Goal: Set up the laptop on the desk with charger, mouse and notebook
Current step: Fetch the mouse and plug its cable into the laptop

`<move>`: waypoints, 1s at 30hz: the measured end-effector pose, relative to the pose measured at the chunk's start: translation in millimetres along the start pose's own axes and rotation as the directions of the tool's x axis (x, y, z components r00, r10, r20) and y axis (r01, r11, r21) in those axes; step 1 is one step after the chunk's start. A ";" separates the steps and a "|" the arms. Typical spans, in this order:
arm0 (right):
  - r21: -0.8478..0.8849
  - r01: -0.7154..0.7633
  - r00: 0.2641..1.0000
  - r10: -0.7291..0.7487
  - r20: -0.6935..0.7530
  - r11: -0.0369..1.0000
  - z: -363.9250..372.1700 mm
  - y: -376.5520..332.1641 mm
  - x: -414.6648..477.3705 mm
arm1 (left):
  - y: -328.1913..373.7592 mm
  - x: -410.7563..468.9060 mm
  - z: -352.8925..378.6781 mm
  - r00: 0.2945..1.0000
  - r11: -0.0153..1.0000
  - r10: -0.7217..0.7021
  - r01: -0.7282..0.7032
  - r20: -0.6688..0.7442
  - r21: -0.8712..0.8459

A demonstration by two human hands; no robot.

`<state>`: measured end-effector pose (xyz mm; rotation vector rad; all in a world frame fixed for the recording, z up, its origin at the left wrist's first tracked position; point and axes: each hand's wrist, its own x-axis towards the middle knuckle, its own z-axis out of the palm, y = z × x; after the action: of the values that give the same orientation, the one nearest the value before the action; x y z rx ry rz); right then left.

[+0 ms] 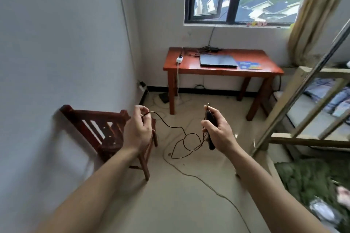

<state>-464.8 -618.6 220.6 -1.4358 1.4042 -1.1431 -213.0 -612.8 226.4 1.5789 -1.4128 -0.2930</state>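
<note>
my right hand (217,130) is wrapped around the black mouse (209,128), my left hand (137,126) pinches the far end of its cable (181,134) – the slack loops between them – while the closed laptop (217,60) and blue notebook (249,65) lie on the red desk (189,66) ahead, under the window.

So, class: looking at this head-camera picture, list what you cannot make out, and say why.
- Plug end of the mouse cable: hidden inside the left hand.
- Mouse: mostly covered by the right hand, so its buttons are unseen.
- Notebook cover print: too small.
- Dark cables behind the closed laptop: tangled and too small to tell whether the charger is connected.
- Bed: cut off by the right edge.
</note>
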 end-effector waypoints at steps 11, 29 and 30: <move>0.063 -0.071 0.953 0.086 -0.291 0.996 -111.8 73.2 207.3 | 53.3 178.5 249.9 0.961 0.992 0.129 -0.122 0.243 -0.043; 0.091 -0.057 0.938 0.084 -0.337 0.994 -260.5 113.1 618.1 | 106.2 492.1 537.1 0.959 0.999 -0.007 0.022 0.283 -0.048; 0.081 -0.060 0.933 0.085 -0.350 0.995 -268.5 117.1 635.0 | 106.6 505.4 552.5 0.955 0.996 -0.008 0.033 0.295 -0.078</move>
<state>-772.4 -1246.6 220.8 -1.1565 1.6292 -1.4392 -522.5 -1302.9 229.1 1.5275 -1.5890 -0.6130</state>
